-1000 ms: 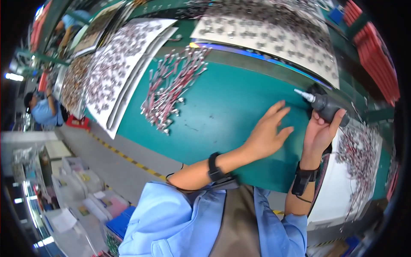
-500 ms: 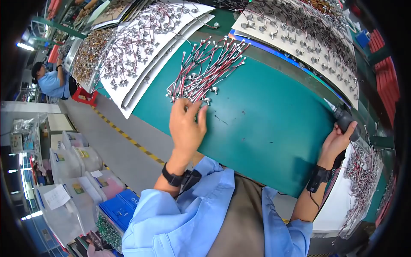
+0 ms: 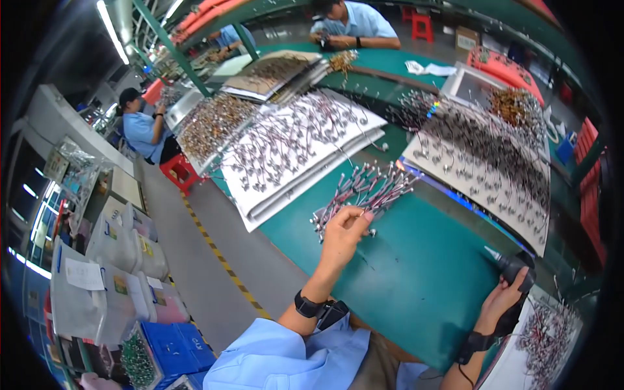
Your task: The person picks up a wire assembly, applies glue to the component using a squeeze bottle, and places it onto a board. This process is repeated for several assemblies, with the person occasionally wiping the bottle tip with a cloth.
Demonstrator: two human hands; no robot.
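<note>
A pile of small metal parts with red, black and white wire leads (image 3: 380, 185) lies on the green work mat (image 3: 416, 260). My left hand (image 3: 342, 237) is at the pile's near edge, thumb and forefinger pinched together. Whatever is between those fingertips is too small to make out. At the mat's right edge, my right hand (image 3: 502, 300) wraps round a dark rubber air blower (image 3: 518, 270). Its pale pointed nozzle (image 3: 493, 253) faces up and to the left.
White boards (image 3: 260, 207) covered with wired parts stand left of the pile. Another loaded board (image 3: 448, 185) is at the far right, and a white tray (image 3: 513, 354) at the near right. Plastic bins (image 3: 84, 305) stand at the left. Co-workers (image 3: 364, 26) sit beyond.
The view has tilted up, bringing more of the room and other people into sight. My left thumb and forefinger have come together at the pile. My right hand still holds the blower.
</note>
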